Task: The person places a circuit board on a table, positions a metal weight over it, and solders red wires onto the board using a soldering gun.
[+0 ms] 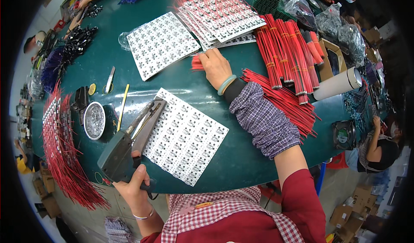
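My left hand (134,188) is closed round the handle of a dark green soldering gun (115,153). Its long tip slants up over the left edge of a white circuit board panel (186,136), which lies flat in front of me and bears rows of small dark components. My right hand (217,66) is closed further up the table, with short ends of red wires (197,63) showing at its fingertips; how many it holds is hidden. A loose pile of red wires (280,97) lies beside my right sleeve.
Bare panels (163,43) and wired panels (222,16) are stacked at the back. Tied wire bundles (284,49) and a white flask (338,84) stand right. Left are a metal bowl (94,120), a utility knife (110,79) and wired strips (64,144). Other people work around the table.
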`<state>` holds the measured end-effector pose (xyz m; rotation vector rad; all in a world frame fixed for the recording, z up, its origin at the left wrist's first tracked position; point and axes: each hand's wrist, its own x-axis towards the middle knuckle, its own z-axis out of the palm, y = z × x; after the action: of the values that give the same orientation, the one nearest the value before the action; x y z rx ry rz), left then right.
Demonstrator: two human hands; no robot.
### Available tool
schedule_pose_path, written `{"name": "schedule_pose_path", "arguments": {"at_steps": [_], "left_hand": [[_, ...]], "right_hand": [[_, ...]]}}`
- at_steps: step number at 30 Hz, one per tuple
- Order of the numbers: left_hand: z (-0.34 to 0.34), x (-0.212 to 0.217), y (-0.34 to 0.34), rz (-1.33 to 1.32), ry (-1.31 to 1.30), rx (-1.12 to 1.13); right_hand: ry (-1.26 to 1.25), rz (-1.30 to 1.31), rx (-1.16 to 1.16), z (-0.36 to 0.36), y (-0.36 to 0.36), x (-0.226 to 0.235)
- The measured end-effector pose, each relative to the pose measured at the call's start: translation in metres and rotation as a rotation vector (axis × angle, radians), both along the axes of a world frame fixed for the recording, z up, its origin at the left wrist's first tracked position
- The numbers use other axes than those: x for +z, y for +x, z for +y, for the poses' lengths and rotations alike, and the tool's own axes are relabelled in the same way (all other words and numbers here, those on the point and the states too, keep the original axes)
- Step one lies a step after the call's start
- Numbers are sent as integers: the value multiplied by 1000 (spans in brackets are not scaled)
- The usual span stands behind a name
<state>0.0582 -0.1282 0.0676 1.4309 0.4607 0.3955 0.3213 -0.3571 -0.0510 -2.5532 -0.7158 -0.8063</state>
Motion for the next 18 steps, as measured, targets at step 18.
{"name": "schedule_pose_path", "arguments": {"at_steps": [18], "left_hand": [[-12,-12,-9,93,-66,-96]], "right_hand": [[-587,51,68,-40,-116,94]]}}
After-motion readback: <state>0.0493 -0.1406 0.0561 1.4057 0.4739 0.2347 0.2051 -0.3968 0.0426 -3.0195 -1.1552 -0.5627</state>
